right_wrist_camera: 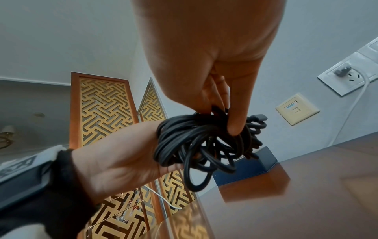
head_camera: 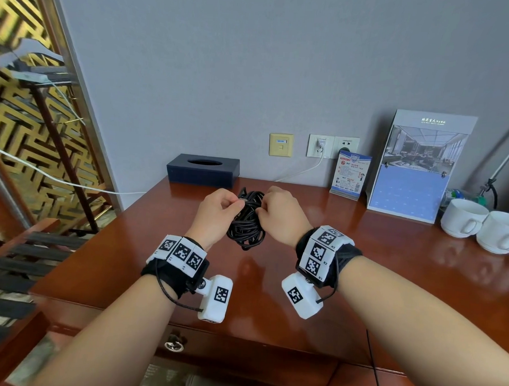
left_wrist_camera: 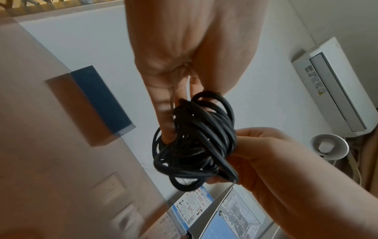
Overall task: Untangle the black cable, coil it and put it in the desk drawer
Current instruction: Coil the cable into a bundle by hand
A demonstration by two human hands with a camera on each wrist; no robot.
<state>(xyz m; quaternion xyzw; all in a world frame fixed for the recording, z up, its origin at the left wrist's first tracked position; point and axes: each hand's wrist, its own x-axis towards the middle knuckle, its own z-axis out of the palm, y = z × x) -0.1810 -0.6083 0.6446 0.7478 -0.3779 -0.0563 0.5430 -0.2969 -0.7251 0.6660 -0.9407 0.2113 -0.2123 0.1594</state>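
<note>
A tangled bundle of black cable [head_camera: 246, 221] hangs above the brown desk [head_camera: 302, 270], held between both hands. My left hand [head_camera: 217, 210] grips the bundle's left side, its fingers curled into the loops [left_wrist_camera: 194, 137]. My right hand [head_camera: 278, 214] pinches the right side, thumb pressed on the strands [right_wrist_camera: 204, 142]. A plug end of the cable [right_wrist_camera: 258, 117] sticks out at the far side. The desk drawer [head_camera: 240, 347] below the front edge stands closed, with a metal ring pull [head_camera: 174, 345].
A dark tissue box [head_camera: 203, 170] sits at the back of the desk. A leaflet stand [head_camera: 350, 176] and a large brochure holder [head_camera: 414, 167] lean at the wall. Two white cups [head_camera: 479, 224] stand at the right. A white charger cord [head_camera: 301, 171] runs from the wall socket.
</note>
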